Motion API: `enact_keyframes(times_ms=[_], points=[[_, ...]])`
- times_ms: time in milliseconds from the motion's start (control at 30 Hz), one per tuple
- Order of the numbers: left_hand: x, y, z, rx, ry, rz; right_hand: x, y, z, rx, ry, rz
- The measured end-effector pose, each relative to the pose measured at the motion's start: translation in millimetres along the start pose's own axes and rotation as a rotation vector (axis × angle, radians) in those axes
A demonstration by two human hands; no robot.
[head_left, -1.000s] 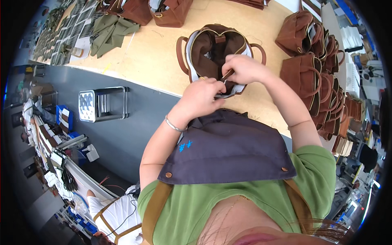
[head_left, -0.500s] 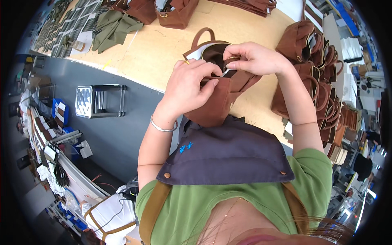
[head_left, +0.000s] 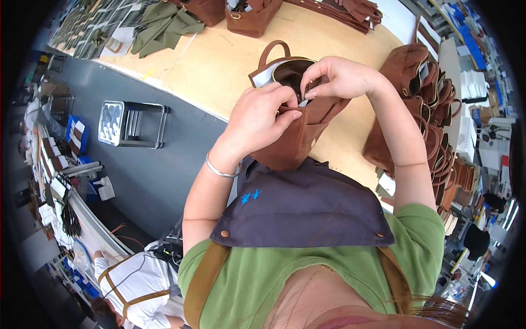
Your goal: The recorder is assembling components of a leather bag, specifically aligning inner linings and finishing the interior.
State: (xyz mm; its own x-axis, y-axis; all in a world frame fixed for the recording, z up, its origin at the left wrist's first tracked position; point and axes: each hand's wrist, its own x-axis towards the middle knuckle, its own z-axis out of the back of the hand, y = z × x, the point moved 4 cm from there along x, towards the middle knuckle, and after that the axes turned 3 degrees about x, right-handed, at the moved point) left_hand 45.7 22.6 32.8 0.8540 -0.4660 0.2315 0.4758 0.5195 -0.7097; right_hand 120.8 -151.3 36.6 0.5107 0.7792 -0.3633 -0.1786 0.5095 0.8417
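Workshop space spreads around a pale wooden tabletop [head_left: 219, 66], with a grey floor beside it and a small metal stool [head_left: 127, 124] standing down to the left of the person's left hand [head_left: 262, 118]. That left hand, a silver bracelet [head_left: 219, 170] at its wrist, is closed in a pinch on the front rim of a brown leather bag [head_left: 298, 129], thumb and fingers pressing the edge. Just to the right of it, nearly touching, the right hand [head_left: 341, 77] curls over the same rim, its fingertips pinched on the edge at the bag's open mouth. The bag is held between both hands, its bottom down against the person's dark apron [head_left: 307, 211]. Well to the right of the right hand stands a stack of brown bags [head_left: 424, 109]. Beyond the left hand lie folded green cloth pieces [head_left: 164, 27].
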Motion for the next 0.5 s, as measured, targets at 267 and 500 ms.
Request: enact_keyframes(times_ms=[267, 500], points=[[-3.9, 6.2, 1.6, -0.042, 0.064, 0.058, 9.0, 4.0, -1.9, -0.001, 0.120, 0.044], [-7.0, 10.0, -1.4, -0.117, -0.004, 0.158, 10.3, 4.8, -0.2, -0.001, 0.177, -0.008]])
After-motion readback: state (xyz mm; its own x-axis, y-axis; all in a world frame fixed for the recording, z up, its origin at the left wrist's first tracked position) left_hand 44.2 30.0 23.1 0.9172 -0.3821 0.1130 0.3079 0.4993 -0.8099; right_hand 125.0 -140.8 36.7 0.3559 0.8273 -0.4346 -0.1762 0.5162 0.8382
